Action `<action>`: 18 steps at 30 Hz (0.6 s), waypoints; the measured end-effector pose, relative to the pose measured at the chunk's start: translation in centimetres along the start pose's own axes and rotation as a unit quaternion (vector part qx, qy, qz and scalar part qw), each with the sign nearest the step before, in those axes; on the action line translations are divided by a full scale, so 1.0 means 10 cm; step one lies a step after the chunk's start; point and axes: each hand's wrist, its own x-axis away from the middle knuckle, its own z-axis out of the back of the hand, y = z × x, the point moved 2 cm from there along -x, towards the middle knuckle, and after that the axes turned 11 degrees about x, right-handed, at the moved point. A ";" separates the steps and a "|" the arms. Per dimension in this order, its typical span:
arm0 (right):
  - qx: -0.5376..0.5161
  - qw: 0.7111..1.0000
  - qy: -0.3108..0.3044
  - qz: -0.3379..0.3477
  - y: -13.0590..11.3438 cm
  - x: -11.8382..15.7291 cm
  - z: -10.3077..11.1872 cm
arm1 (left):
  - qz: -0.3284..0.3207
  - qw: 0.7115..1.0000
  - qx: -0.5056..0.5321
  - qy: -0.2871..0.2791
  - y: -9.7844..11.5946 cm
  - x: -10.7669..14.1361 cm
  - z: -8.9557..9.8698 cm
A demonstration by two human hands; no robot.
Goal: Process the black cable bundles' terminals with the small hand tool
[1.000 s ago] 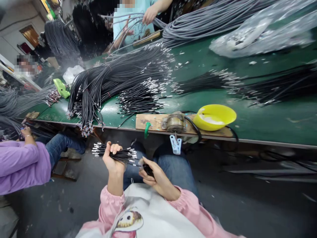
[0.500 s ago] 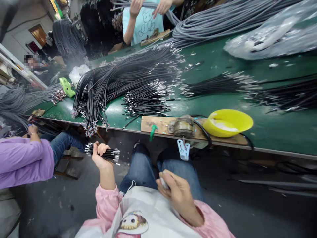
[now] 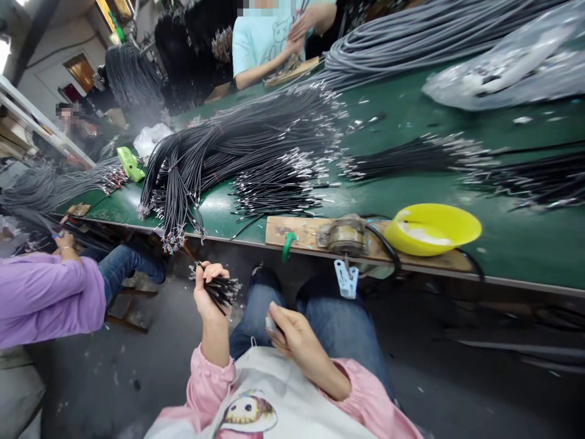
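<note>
My left hand [image 3: 208,299] is wrapped round a bundle of short black cables [image 3: 225,290] with pale, silvery ends, held above my lap short of the table edge. My right hand [image 3: 297,338] is closed in a pinch over my thigh, to the right of the bundle and apart from it. Between its thumb and fingers shows a small whitish piece [image 3: 271,325], too little visible to name. Straight ahead on the table lies a pile of similar short black cables [image 3: 274,189].
A wooden board [image 3: 292,230] at the green table's edge carries a small motor [image 3: 346,235] with a light-blue clip [image 3: 346,279]. Beside it stands a yellow bowl [image 3: 432,228]. Long dark cables [image 3: 201,146] hang over the edge. Co-workers sit left [image 3: 50,292] and opposite [image 3: 262,46].
My left hand with the cable bundle has moved right and the bundle has tilted. My right hand has shifted left, closer to it. The co-worker opposite has brought their hands together.
</note>
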 end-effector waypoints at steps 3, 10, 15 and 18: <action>0.164 0.977 -0.014 0.135 -0.12 -0.03 -0.07 | -0.021 0.999 -0.030 0.021 -0.01 -0.01 0.04; 0.463 0.789 0.105 0.391 -0.41 0.12 -0.23 | -0.041 0.994 -0.102 0.015 -0.03 0.01 0.15; 0.551 0.661 0.191 0.471 -0.46 0.13 -0.18 | -0.054 0.991 -0.125 -0.008 -0.10 0.10 0.10; 0.543 0.639 0.163 0.520 -0.42 0.11 -0.16 | -0.031 0.986 -0.160 0.017 -0.12 0.13 0.09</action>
